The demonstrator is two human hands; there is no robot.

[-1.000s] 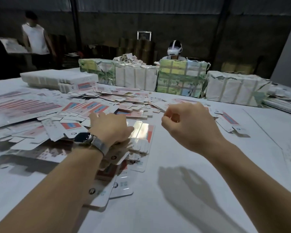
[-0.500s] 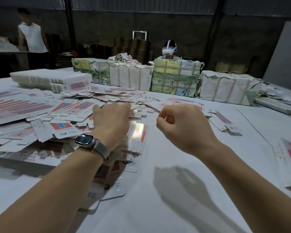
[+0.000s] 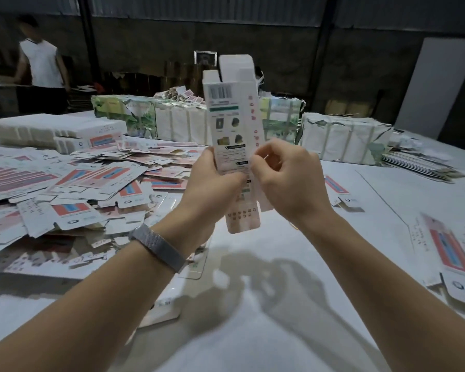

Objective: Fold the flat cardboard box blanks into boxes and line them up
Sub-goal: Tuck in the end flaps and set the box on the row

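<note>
A long white box blank (image 3: 230, 116) with a barcode and small pictures stands upright in the air above the white table (image 3: 253, 331). My left hand (image 3: 212, 181) grips its left edge near the lower half. My right hand (image 3: 287, 178) pinches its right edge at the same height. The blank's top flaps stick up and its bottom flap hangs below my hands. A large heap of flat blanks (image 3: 91, 181) with red and blue panels lies to the left.
Wrapped bundles (image 3: 344, 138) stand in a row along the table's far side, with a white stack (image 3: 51, 130) at the far left. One blank (image 3: 451, 253) lies at the right edge. A person in a white top (image 3: 42, 63) stands at the back left.
My left hand has lifted a blank off the heap and raised it upright. My right hand, curled and holding nothing before, now pinches the blank's right edge.
</note>
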